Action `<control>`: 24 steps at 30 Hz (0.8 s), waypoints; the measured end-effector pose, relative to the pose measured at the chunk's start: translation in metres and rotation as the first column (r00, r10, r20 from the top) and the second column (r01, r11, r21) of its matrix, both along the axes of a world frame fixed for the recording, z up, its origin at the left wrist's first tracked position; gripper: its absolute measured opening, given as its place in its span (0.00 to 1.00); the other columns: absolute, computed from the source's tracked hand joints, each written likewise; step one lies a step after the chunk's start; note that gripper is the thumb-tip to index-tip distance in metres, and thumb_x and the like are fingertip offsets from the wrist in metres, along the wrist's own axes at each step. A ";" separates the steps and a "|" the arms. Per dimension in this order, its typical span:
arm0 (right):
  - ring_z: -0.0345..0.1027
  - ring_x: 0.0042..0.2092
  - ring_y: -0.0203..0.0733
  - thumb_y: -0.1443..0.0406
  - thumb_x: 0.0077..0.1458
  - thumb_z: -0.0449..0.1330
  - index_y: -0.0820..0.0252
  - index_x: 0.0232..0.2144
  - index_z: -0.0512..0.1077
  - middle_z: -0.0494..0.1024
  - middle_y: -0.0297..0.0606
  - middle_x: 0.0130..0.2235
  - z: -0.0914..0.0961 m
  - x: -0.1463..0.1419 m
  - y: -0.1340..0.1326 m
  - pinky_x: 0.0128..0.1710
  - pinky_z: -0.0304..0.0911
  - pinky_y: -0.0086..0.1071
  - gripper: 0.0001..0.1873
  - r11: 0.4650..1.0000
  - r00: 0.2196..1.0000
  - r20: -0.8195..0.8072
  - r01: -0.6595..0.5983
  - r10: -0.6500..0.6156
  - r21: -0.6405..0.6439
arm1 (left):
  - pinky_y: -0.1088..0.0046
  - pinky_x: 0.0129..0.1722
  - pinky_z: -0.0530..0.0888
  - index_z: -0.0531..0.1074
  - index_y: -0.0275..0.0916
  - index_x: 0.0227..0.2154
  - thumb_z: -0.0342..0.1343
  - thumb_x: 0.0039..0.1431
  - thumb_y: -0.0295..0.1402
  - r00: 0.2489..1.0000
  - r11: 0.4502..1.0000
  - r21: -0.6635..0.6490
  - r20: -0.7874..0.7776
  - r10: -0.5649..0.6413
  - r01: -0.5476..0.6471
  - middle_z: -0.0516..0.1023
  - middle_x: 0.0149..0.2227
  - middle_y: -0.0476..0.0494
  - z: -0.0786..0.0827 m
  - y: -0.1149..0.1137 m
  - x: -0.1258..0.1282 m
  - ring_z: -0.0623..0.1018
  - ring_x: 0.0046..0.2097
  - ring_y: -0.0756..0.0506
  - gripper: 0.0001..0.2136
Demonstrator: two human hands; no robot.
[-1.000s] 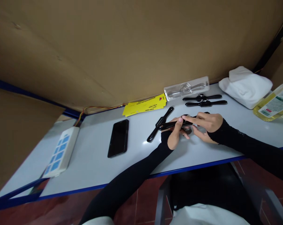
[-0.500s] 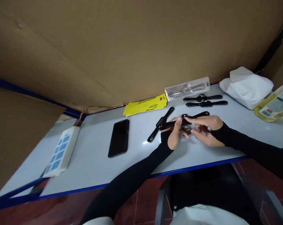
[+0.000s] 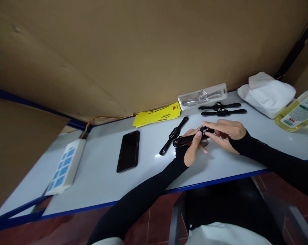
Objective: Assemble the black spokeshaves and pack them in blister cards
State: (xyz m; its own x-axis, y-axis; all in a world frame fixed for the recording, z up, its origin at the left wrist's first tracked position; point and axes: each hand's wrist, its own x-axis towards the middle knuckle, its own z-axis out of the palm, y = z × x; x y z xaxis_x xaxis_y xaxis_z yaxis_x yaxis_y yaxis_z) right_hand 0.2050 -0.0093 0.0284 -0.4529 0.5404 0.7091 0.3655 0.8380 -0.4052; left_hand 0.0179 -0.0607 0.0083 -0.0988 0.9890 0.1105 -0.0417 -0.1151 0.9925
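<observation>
The black tool (image 3: 185,140) is over the tabletop (image 3: 151,156). The left hand (image 3: 192,149) pinches it with its fingers. The right hand (image 3: 230,132) has bent fingers by its middle; I can't tell if they grip.

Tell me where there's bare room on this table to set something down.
A broad bare patch lies between the white strip and the phone; a narrower one between the phone and the slanted tool. It's crowded where the left hand and right hand meet at the held tool, and along the back: yellow cards, clear package, two black tools, white bundle.
</observation>
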 end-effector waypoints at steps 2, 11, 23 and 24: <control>0.56 0.23 0.28 0.62 0.65 0.66 0.58 0.47 0.83 0.74 0.28 0.27 0.001 0.000 0.002 0.24 0.57 0.25 0.10 0.997 0.999 -0.033 0.027 -0.025 0.075 | 0.76 0.17 0.77 0.83 0.37 0.48 0.62 0.65 0.54 1.000 1.000 -0.003 -0.027 0.015 -0.015 0.78 0.36 0.43 0.002 -0.003 0.002 0.81 0.24 0.49 0.24; 0.58 0.23 0.30 0.62 0.66 0.66 0.59 0.36 0.80 0.72 0.29 0.25 -0.003 -0.003 -0.006 0.25 0.58 0.27 0.07 0.998 0.998 -0.034 0.055 -0.053 0.038 | 0.76 0.21 0.79 0.84 0.39 0.49 0.63 0.66 0.51 0.996 0.993 0.082 -0.036 0.087 -0.084 0.78 0.38 0.44 -0.001 -0.008 0.008 0.82 0.23 0.50 0.21; 0.67 0.26 0.35 0.64 0.72 0.54 0.60 0.36 0.76 0.77 0.36 0.29 -0.004 -0.005 -0.013 0.27 0.56 0.33 0.14 0.882 0.925 0.226 0.184 -0.305 0.434 | 0.73 0.32 0.82 0.80 0.45 0.58 0.64 0.67 0.37 0.926 0.828 0.555 -0.268 0.266 -0.077 0.80 0.39 0.46 -0.008 -0.017 0.006 0.82 0.31 0.49 0.17; 0.65 0.26 0.35 0.64 0.72 0.54 0.59 0.34 0.76 0.76 0.36 0.27 -0.005 -0.005 -0.013 0.27 0.56 0.33 0.15 0.869 0.921 0.230 0.180 -0.314 0.461 | 0.73 0.33 0.81 0.80 0.45 0.58 0.65 0.67 0.36 0.917 0.813 0.578 -0.283 0.280 -0.070 0.80 0.39 0.46 -0.010 -0.016 0.005 0.82 0.31 0.49 0.18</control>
State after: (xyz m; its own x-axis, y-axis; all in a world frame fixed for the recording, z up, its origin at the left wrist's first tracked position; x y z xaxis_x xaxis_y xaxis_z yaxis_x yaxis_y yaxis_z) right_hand 0.2003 -0.0220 0.0239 -0.5642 0.3395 0.7526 0.6276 0.7686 0.1237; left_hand 0.0227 -0.0770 -0.0015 -0.1163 0.7199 0.6842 0.3594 -0.6117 0.7047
